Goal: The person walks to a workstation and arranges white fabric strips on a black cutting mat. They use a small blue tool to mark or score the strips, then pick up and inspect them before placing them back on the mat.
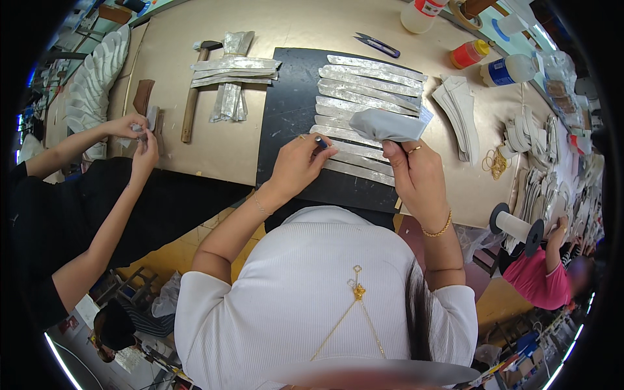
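My left hand is closed around a short dark blue rod, like a pen or tool handle, seen nearly end-on. Its fingertips are by the edge of a row of silvery strips laid side by side on a black board. In my right hand, a smooth grey curved piece is gripped between thumb and fingers above the strips. I cannot make out what kind of piece it is. A pale bluish sheet shows at its right end.
At left lie a hammer and crossed bundles of silvery strips; a co-worker's hands handle a small piece there. Thread snips, bottles, pale curved pieces and a spool are around the board.
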Motion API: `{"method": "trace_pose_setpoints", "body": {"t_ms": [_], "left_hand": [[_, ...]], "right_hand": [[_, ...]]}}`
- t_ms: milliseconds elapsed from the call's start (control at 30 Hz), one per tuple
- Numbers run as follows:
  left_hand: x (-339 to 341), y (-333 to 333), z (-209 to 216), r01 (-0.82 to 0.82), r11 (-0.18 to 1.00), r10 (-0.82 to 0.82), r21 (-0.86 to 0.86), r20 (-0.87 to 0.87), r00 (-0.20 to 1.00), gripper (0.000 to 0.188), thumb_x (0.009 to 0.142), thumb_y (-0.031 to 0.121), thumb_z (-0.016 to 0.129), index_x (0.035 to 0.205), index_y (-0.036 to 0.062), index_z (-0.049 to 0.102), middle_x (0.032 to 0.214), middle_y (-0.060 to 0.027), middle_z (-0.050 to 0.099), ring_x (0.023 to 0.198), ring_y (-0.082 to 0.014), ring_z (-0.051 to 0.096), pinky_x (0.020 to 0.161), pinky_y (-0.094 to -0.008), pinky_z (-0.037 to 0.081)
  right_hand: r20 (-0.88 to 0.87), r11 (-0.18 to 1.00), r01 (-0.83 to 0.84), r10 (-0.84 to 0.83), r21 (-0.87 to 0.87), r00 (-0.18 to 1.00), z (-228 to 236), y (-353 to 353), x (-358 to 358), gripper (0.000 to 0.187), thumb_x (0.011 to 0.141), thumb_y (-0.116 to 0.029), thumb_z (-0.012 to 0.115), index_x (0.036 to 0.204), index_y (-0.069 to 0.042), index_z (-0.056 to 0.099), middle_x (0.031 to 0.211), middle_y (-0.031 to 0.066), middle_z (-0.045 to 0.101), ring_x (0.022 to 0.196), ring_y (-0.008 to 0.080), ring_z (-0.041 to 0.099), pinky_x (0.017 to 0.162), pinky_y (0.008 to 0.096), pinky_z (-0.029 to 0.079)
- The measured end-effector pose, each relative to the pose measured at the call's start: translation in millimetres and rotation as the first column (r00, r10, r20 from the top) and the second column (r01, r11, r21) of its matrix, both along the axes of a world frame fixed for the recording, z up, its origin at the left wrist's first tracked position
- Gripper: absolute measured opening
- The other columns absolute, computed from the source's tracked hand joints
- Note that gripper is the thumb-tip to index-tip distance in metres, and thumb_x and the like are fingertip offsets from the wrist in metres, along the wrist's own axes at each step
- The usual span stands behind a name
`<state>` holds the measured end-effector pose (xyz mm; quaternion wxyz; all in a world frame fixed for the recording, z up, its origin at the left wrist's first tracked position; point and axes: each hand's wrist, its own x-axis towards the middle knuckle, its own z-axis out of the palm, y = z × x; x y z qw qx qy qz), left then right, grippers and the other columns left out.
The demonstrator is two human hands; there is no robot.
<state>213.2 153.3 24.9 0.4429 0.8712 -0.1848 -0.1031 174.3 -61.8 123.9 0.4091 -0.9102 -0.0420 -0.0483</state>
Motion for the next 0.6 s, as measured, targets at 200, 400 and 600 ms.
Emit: {"method": "trace_pose_setpoints", "body": {"t_ms": [200,400,600], "left_hand": [[-6.6,-1.0,-8.6,0.074,0.993,-0.099,0.095,0.298,0.949,0.016,0.085,0.021,0.072,0.089,0.0066,0.066,0.084,-0.0099,0.067,0.082,-0.029,0.066,0.068,-0.0374,0.053],[-8.6,0.5,-4.1,0.131,0.978,-0.178,0.163,0.317,0.932,0.018,0.081,0.014,0.07,0.096,0.0065,0.064,0.09,-0.0089,0.067,0.086,-0.0269,0.066,0.073,-0.0354,0.054],[-12.8,-0.4,-11.2,0.14,0.983,-0.168,0.119,0.271,0.948,0.022,0.087,0.021,0.068,0.102,0.0069,0.061,0.093,-0.01,0.066,0.089,-0.0281,0.066,0.076,-0.0357,0.054]], "right_hand": [[-0.012,0.997,-0.046,0.046,0.058,0.999,23.2,9.2,-4.1,0.031,0.092,-0.005,0.058,0.123,-0.002,0.062,0.089,0.0169,0.067,0.069,0.0305,0.066,0.062,0.0366,0.051],[0.294,0.974,-0.226,0.216,0.003,0.931,-3.0,12.4,-16.0,0.043,0.088,0.0,0.057,0.13,-0.007,0.059,0.099,0.0163,0.067,0.072,0.0291,0.066,0.065,0.0346,0.052],[-0.177,0.978,-0.18,0.159,-0.108,0.971,8.6,9.8,-8.9,0.042,0.09,-0.005,0.06,0.132,-0.008,0.057,0.093,0.0166,0.067,0.064,0.0332,0.062,0.058,0.0378,0.047]]}}
